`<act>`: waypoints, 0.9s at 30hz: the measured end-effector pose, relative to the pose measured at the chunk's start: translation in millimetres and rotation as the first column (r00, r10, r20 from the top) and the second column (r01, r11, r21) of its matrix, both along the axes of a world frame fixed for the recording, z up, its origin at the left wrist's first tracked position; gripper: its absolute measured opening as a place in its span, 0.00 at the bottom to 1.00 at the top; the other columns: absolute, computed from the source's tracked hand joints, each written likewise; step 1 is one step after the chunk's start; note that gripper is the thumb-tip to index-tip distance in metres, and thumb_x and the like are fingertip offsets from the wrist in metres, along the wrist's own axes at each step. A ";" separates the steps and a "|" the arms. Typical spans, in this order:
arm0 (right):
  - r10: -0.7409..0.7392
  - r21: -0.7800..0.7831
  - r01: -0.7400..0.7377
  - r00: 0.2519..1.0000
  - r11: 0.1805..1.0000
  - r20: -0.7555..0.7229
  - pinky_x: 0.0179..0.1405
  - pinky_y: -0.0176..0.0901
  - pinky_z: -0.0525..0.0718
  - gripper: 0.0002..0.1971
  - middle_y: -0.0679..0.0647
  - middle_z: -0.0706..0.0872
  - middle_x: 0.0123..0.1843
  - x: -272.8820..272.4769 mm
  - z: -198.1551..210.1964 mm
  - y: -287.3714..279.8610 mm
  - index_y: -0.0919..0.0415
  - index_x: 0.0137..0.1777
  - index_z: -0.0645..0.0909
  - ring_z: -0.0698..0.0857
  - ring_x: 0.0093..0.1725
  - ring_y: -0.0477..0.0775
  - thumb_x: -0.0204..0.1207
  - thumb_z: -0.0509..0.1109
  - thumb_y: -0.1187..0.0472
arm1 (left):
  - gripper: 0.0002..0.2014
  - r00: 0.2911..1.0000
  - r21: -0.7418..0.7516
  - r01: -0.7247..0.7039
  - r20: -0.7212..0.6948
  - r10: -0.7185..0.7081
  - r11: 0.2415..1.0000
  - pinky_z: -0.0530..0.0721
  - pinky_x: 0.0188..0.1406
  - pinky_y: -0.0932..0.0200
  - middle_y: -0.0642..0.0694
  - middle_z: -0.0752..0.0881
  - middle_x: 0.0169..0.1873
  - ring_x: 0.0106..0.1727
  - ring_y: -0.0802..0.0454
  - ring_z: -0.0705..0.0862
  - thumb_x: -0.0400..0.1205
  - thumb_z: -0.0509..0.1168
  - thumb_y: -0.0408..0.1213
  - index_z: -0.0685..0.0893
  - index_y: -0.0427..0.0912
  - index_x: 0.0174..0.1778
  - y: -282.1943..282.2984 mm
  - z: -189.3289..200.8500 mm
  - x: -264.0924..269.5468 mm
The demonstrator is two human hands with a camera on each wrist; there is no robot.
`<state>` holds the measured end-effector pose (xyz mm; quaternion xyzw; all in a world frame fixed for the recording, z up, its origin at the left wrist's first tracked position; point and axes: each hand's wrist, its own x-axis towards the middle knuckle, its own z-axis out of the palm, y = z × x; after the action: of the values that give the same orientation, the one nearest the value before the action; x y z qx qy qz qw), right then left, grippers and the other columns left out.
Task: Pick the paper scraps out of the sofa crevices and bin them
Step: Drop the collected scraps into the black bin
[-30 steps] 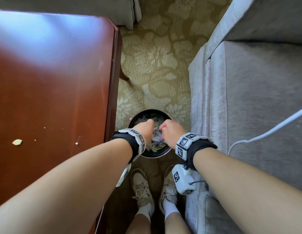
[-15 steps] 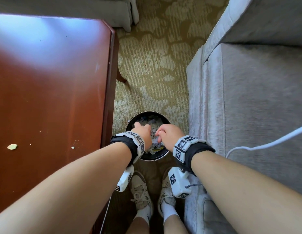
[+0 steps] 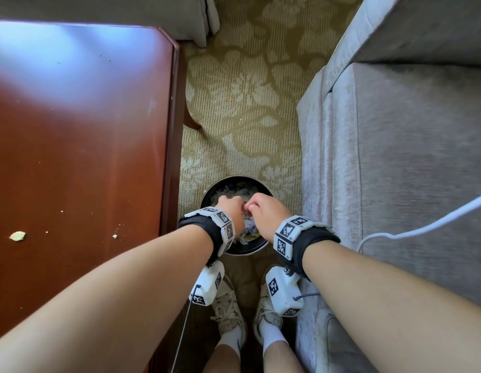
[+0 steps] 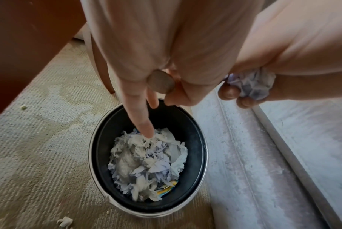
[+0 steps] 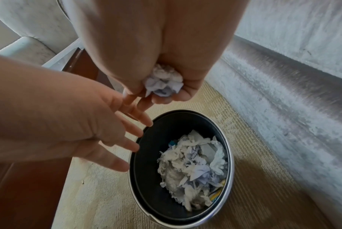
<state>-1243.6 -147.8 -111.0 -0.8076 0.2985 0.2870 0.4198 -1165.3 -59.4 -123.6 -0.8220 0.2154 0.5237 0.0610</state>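
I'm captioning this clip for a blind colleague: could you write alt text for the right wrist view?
The right hand grips a crumpled wad of white paper above a round black bin already holding torn paper scraps. The left hand reaches in beside it, fingers spread and empty. The bin stands on patterned carpet beside a grey sofa.

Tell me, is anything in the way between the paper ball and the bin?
Nothing visible blocks it. The right hand grips the paper wad above the bin, whose mouth is open with scraps lying low inside. The left hand is spread beside it, fingers over the rim, not under the wad.
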 end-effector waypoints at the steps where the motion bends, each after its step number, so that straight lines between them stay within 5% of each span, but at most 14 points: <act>1: -0.006 0.007 0.006 1.000 1.000 0.014 0.55 0.49 0.82 0.12 0.51 0.85 0.58 2.2 1.2 0.8 0.53 0.56 0.82 0.83 0.55 0.54 0.85 0.56 0.58 | 0.18 1.000 -0.027 0.020 -0.005 -0.020 0.999 0.81 0.54 0.50 0.39 0.76 0.63 0.58 0.38 0.83 0.79 0.63 0.31 0.73 0.40 0.66 0.1 0.4 2.2; 4: -0.038 0.025 0.037 0.997 0.999 0.067 0.55 0.48 0.81 0.10 0.50 0.84 0.58 9.0 2.2 4.1 0.49 0.49 0.83 0.82 0.55 0.53 0.84 0.59 0.58 | 0.13 0.998 -0.057 0.063 -0.007 -0.063 0.996 0.78 0.59 0.52 0.40 0.82 0.55 0.62 0.40 0.82 0.83 0.59 0.30 0.78 0.35 0.62 0.8 1.6 7.0; 8: -0.070 0.030 0.066 0.990 0.997 0.123 0.56 0.49 0.82 0.09 0.48 0.83 0.56 14.7 1.2 9.6 0.41 0.43 0.83 0.83 0.53 0.52 0.81 0.63 0.55 | 0.13 0.999 -0.064 0.029 0.046 -0.026 0.998 0.79 0.60 0.52 0.38 0.84 0.61 0.63 0.40 0.82 0.84 0.57 0.33 0.80 0.34 0.61 7.1 4.2 10.5; 14: -0.074 0.041 0.069 0.989 0.997 0.132 0.55 0.46 0.85 0.11 0.44 0.90 0.52 16.3 1.9 12.8 0.46 0.49 0.90 0.86 0.51 0.47 0.81 0.64 0.57 | 0.14 0.998 -0.100 -0.054 0.028 0.057 0.993 0.79 0.60 0.50 0.37 0.83 0.60 0.62 0.39 0.82 0.84 0.56 0.31 0.78 0.35 0.63 16.3 9.4 11.8; 18: -0.156 0.079 0.147 0.980 0.986 0.121 0.38 0.35 0.86 0.13 0.46 0.92 0.44 14.7 4.6 13.5 0.50 0.55 0.89 0.90 0.38 0.44 0.83 0.62 0.61 | 0.14 0.998 -0.102 -0.033 0.051 0.039 0.994 0.77 0.63 0.50 0.39 0.81 0.62 0.65 0.38 0.79 0.82 0.59 0.32 0.80 0.41 0.63 24.7 12.5 15.0; 21: -0.220 0.079 0.213 0.970 0.974 0.105 0.48 0.41 0.87 0.17 0.50 0.91 0.48 18.8 4.6 15.7 0.53 0.63 0.85 0.91 0.41 0.47 0.84 0.58 0.66 | 0.15 1.000 -0.166 -0.020 0.016 0.023 0.986 0.80 0.60 0.52 0.39 0.78 0.63 0.60 0.39 0.81 0.79 0.61 0.26 0.81 0.41 0.60 31.1 16.5 19.1; 23: -0.280 0.090 0.271 0.953 0.958 0.113 0.46 0.37 0.86 0.16 0.50 0.91 0.49 22.7 8.9 16.7 0.54 0.64 0.83 0.91 0.41 0.48 0.84 0.58 0.67 | 0.17 1.000 -0.194 -0.002 0.024 0.007 0.981 0.81 0.59 0.50 0.39 0.77 0.62 0.58 0.39 0.82 0.77 0.62 0.25 0.79 0.41 0.61 34.4 21.8 22.8; 27: -0.163 -0.114 0.181 0.975 0.977 0.154 0.42 0.42 0.86 0.03 0.45 0.90 0.40 33.5 28.1 16.9 0.47 0.43 0.83 0.88 0.39 0.46 0.78 0.69 0.54 | 0.20 0.998 -0.186 -0.010 0.063 0.022 0.983 0.83 0.61 0.50 0.44 0.83 0.60 0.60 0.42 0.83 0.77 0.60 0.25 0.76 0.44 0.64 43.7 36.0 34.6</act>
<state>-1210.1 -130.9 -82.9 -0.8224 0.3540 0.1712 0.4111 -1130.7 -15.7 -87.6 -0.8423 0.2547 0.4749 -0.0131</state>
